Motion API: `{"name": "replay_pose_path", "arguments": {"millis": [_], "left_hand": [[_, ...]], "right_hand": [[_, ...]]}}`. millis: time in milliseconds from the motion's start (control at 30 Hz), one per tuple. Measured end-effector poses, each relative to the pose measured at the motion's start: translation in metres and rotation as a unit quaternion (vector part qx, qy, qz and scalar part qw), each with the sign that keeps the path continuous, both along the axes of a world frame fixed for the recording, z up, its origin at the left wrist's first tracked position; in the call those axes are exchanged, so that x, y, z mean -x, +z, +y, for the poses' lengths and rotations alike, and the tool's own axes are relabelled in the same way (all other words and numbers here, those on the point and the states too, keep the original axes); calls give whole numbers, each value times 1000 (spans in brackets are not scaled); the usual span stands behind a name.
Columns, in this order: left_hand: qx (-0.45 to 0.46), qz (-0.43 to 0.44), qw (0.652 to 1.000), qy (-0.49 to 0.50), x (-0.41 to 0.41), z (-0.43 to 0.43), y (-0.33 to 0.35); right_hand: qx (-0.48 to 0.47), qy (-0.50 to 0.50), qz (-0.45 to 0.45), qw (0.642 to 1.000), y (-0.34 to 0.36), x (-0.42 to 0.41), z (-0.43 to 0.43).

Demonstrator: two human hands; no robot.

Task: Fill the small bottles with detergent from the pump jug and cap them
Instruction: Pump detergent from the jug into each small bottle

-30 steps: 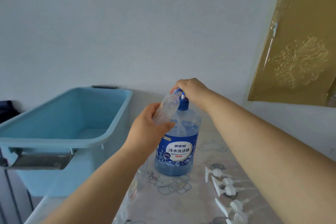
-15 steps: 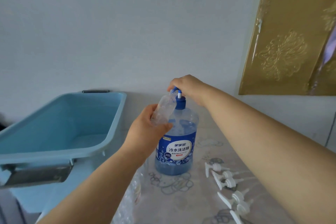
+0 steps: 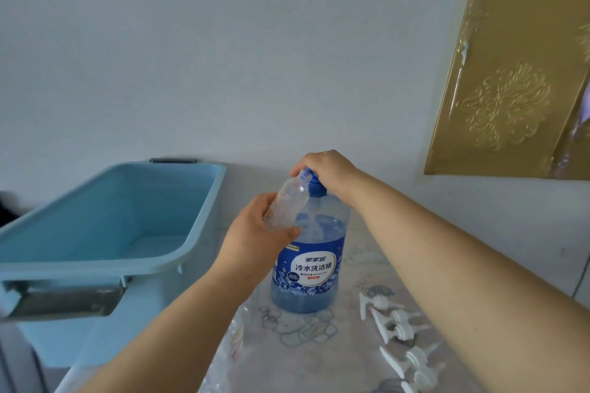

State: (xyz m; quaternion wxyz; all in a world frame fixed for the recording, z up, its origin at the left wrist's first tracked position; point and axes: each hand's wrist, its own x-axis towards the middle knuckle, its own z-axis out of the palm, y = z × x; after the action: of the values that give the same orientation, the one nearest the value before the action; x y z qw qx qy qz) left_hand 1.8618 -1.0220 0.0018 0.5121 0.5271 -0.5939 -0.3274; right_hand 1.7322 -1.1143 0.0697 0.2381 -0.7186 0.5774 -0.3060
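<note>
A person's left hand (image 3: 255,233) is gripping a clear plastic small bottle (image 3: 289,201), fingers and thumb wrapping its lower body, tilting its open neck up to the blue pump top of the pump jug (image 3: 308,265). The right hand (image 3: 329,172) is curling down over that top, covering it. The round, transparent jug, partly full of blue liquid and bearing a glossy blue label, is standing on a patterned table cover (image 3: 319,360). White pump caps (image 3: 399,325) are lying to the jug's right; a smooth pale-blue plastic tub (image 3: 95,262) is sitting to its left.

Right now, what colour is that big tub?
Light blue tub, clearest in the head view.
</note>
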Motion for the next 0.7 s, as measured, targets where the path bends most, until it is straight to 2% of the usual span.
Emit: {"name": "replay_pose_path", "arguments": {"millis": [100, 200, 367, 500, 700], "left_hand": [[4, 4, 1000, 5, 3, 2, 3], [6, 14, 1000, 3, 6, 3, 7], [11, 23, 1000, 11, 10, 4, 10], [3, 30, 999, 16, 12, 4, 4], [-8, 37, 999, 22, 10, 4, -3]], "right_hand": [[-15, 7, 8, 1000, 10, 0, 2], [-19, 0, -40, 999, 22, 2, 5], [-5, 12, -53, 999, 19, 5, 0], [41, 34, -31, 998, 8, 8, -7], [54, 52, 35, 997, -3, 10, -7]]}}
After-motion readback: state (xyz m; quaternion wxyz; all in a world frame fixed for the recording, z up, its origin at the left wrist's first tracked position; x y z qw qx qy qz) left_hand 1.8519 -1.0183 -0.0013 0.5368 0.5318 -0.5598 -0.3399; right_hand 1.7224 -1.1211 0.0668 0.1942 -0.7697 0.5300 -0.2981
